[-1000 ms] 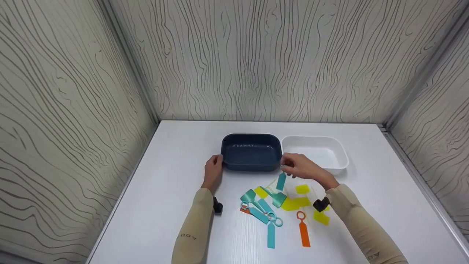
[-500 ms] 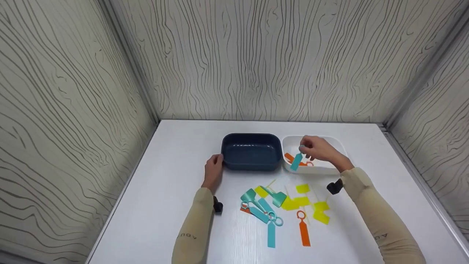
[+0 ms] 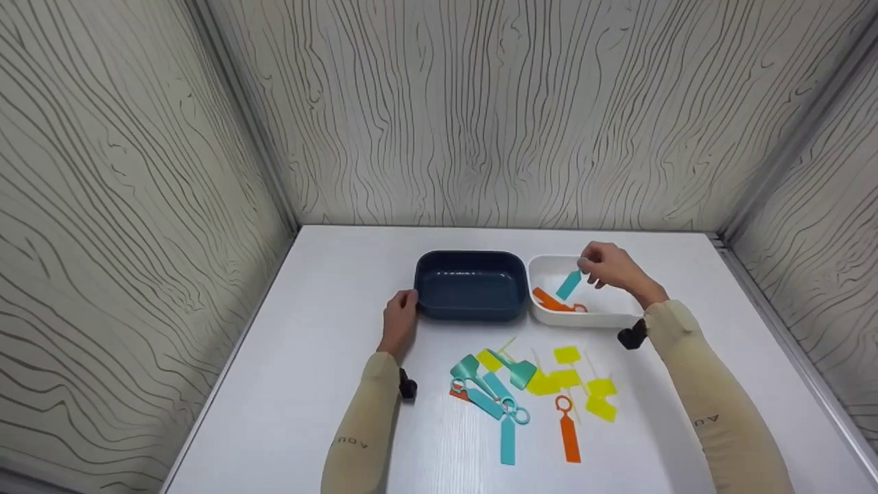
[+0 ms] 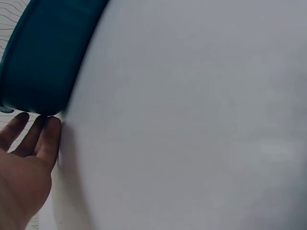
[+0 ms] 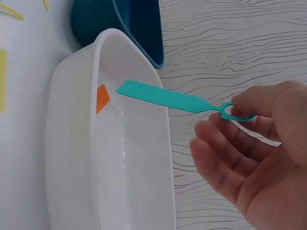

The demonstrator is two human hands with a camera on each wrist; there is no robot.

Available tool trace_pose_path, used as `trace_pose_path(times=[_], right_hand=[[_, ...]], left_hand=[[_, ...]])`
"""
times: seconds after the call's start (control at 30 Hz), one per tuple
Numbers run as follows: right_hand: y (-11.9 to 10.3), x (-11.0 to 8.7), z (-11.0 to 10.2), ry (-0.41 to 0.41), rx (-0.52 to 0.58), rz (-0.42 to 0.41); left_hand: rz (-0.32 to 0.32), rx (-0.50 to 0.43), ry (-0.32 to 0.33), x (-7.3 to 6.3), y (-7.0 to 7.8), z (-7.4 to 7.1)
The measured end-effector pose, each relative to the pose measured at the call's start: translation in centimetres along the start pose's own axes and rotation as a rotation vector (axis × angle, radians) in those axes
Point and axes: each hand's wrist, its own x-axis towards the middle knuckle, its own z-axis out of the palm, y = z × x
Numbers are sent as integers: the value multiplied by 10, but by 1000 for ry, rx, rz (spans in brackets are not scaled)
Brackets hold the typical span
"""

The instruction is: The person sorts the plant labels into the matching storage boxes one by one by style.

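Note:
My right hand (image 3: 612, 265) pinches a teal plant tag (image 3: 568, 285) by its ring, above the white bin (image 3: 590, 320). In the right wrist view the teal tag (image 5: 163, 97) points away from the thumb, its flat end over the bin's opening. Orange plant tags (image 3: 552, 300) lie inside that bin at its left. The fingertips of my left hand (image 3: 399, 321) touch the left side of the dark blue bin (image 3: 472, 314). In the left wrist view the left hand (image 4: 31, 165) has its fingers extended against the bin's end wall.
In front of the bins lie teal tags (image 3: 507, 440), an orange tag (image 3: 569, 439), green T-shaped labels (image 3: 523, 373) and several yellow labels (image 3: 567, 354), some overlapping. The two bins stand side by side. Patterned panels (image 3: 480, 116) close off the table's back and sides.
My right hand has carried the teal tag from the front edge between the bins to the right and back, over the white bin. The left hand stays at the dark blue bin.

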Motion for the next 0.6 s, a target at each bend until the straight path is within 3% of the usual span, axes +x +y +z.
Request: trace_pose_path(times=[0.27, 0.6], right_hand=[[10, 2, 1, 42, -88, 27], [2, -12, 18, 2, -138, -27]], left_hand=[[-6, -19, -13, 1, -2, 1], [7, -5, -7, 1, -3, 0]])
